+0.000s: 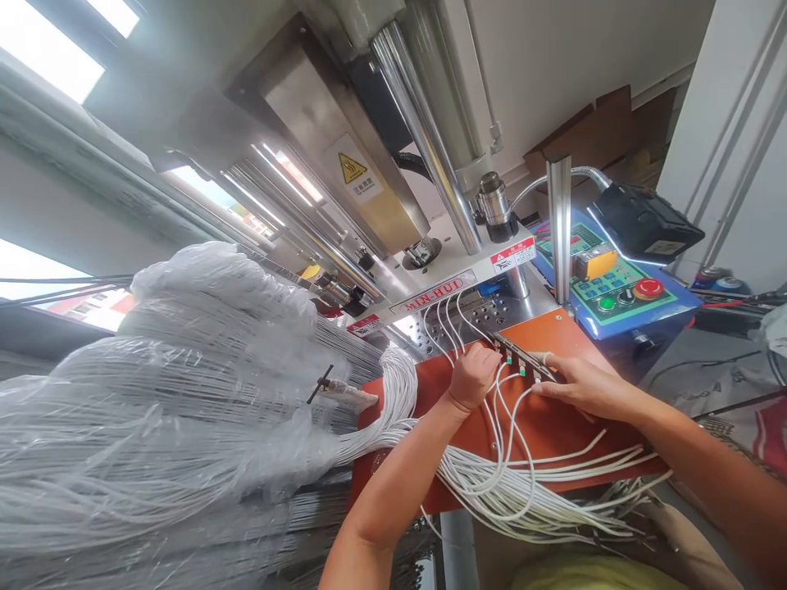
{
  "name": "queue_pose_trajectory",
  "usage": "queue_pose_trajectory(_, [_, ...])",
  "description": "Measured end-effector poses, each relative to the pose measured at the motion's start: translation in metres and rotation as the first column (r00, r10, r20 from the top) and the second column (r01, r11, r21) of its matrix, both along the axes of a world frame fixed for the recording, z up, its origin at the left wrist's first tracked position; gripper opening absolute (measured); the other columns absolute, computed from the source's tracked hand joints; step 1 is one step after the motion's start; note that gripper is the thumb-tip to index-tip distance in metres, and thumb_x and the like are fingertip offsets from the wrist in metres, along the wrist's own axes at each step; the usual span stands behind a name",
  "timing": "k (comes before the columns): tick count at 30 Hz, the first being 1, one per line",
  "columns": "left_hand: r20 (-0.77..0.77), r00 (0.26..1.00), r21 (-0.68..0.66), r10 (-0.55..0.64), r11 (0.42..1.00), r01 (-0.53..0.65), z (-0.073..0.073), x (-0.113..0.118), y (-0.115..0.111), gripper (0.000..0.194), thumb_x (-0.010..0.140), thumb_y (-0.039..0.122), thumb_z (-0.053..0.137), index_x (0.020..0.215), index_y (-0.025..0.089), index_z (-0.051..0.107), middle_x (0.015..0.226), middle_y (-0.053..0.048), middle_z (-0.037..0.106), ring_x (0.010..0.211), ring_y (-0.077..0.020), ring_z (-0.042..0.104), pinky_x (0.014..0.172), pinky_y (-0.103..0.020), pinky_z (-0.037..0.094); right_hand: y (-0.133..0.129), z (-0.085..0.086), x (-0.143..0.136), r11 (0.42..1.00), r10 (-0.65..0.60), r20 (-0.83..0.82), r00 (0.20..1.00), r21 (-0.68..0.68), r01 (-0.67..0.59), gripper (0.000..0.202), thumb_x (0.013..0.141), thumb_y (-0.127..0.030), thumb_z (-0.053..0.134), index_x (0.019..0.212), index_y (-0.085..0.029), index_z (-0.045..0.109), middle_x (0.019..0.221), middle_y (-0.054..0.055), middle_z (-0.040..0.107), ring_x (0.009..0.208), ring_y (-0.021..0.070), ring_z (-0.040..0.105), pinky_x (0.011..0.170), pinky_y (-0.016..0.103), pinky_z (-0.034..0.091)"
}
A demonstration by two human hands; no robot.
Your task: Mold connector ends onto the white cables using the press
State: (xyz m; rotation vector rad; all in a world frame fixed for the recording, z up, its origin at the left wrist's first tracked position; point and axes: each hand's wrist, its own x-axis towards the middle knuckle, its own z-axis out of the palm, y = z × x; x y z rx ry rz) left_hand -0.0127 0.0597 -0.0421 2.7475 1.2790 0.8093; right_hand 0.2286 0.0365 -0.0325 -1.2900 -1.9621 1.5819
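A dark metal mould strip (527,357) with several small green-and-silver cable connectors lies at a slant above an orange-red work board (566,340). My right hand (575,383) pinches its right end between thumb and fingers. At the strip's left end, my left hand (475,375) is closed, with its fingers curled; what is in them is hidden. White cables (509,422) hang from the connectors toward me. More white cables (452,324) run from under the press, just beyond my left hand. A thick bundle of white cables (485,483) lies across the board's front, below both hands.
The moulding press (434,293) stands ahead, its heated nozzle block (350,164) above. On the right is a blue control box (636,287) with a red stop button (648,288). Plastic-wrapped cable bundles (184,410) fill the left. A small T-handled tool (320,383) sits beside them.
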Motion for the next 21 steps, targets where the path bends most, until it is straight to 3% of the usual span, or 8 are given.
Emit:
queue_pose_trajectory(6, [-0.017, 1.000, -0.191, 0.021, 0.981, -0.023, 0.003, 0.002, 0.003, 0.031, 0.096, 0.030, 0.040, 0.088, 0.020, 0.069, 0.080, -0.013, 0.064, 0.081, -0.0242, 0.057, 0.077, -0.036, 0.044, 0.003, 0.000, 0.003, 1.000, 0.016, -0.069, 0.997, -0.021, -0.017, 0.052, 0.087, -0.058, 0.051, 0.121, -0.019, 0.048, 0.057, -0.009, 0.047, 0.033, 0.0104, 0.046, 0.032, 0.022, 0.028])
queue_pose_trajectory(9, [0.029, 0.999, -0.211, 0.025, 0.977, -0.018, 0.002, 0.001, 0.003, 0.032, 0.095, 0.034, 0.041, 0.091, 0.019, 0.069, 0.081, -0.014, 0.064, 0.081, -0.0246, 0.056, 0.078, -0.037, 0.044, 0.003, -0.001, 0.004, 0.999, 0.010, -0.045, 0.999, -0.036, -0.012, 0.051, 0.086, -0.060, 0.051, 0.117, -0.019, 0.052, 0.056, -0.009, 0.046, 0.033, 0.0099, 0.041, 0.033, 0.023, 0.027])
queue_pose_trajectory(12, [0.010, 1.000, -0.171, 0.024, 0.985, -0.022, 0.000, 0.003, 0.002, 0.032, 0.096, 0.032, 0.040, 0.088, 0.018, 0.068, 0.078, -0.013, 0.062, 0.078, -0.0243, 0.055, 0.073, -0.036, 0.043, 0.002, 0.002, 0.003, 1.000, 0.006, -0.024, 1.000, 0.028, -0.005, 0.047, 0.086, -0.059, 0.052, 0.113, -0.020, 0.055, 0.063, -0.005, 0.055, 0.046, 0.0127, 0.050, 0.043, 0.025, 0.035])
queue_pose_trajectory(15, [-0.112, 0.994, -0.062, 0.021, 0.998, -0.028, -0.001, 0.005, 0.002, 0.032, 0.096, 0.025, 0.037, 0.084, 0.018, 0.066, 0.073, -0.012, 0.059, 0.074, -0.0235, 0.052, 0.068, -0.034, 0.040, 0.001, 0.006, 0.001, 0.987, -0.018, 0.036, 0.999, 0.160, 0.012, 0.043, 0.084, -0.056, 0.055, 0.110, -0.021, 0.058, 0.075, -0.001, 0.062, 0.066, 0.0168, 0.057, 0.059, 0.027, 0.040])
queue_pose_trajectory(18, [-0.237, 0.971, 0.060, 0.027, 0.998, -0.013, -0.001, 0.006, 0.002, 0.034, 0.096, 0.018, 0.034, 0.083, 0.017, 0.065, 0.072, -0.011, 0.059, 0.073, -0.0228, 0.051, 0.065, -0.033, 0.038, 0.000, 0.010, 0.000, 0.985, -0.015, 0.073, 0.997, 0.170, 0.002, 0.044, 0.087, -0.055, 0.052, 0.115, -0.021, 0.057, 0.074, -0.001, 0.062, 0.066, 0.0172, 0.056, 0.061, 0.028, 0.040])
queue_pose_trajectory(21, [-0.254, 0.967, 0.064, 0.014, 0.998, 0.003, 0.000, 0.006, 0.003, 0.035, 0.096, 0.017, 0.032, 0.084, 0.016, 0.065, 0.074, -0.012, 0.060, 0.073, -0.0231, 0.051, 0.065, -0.033, 0.039, 0.000, 0.011, 0.000, 0.988, -0.003, 0.041, 0.999, 0.155, -0.003, 0.045, 0.088, -0.055, 0.051, 0.117, -0.020, 0.054, 0.075, -0.001, 0.062, 0.062, 0.0160, 0.056, 0.059, 0.027, 0.042])
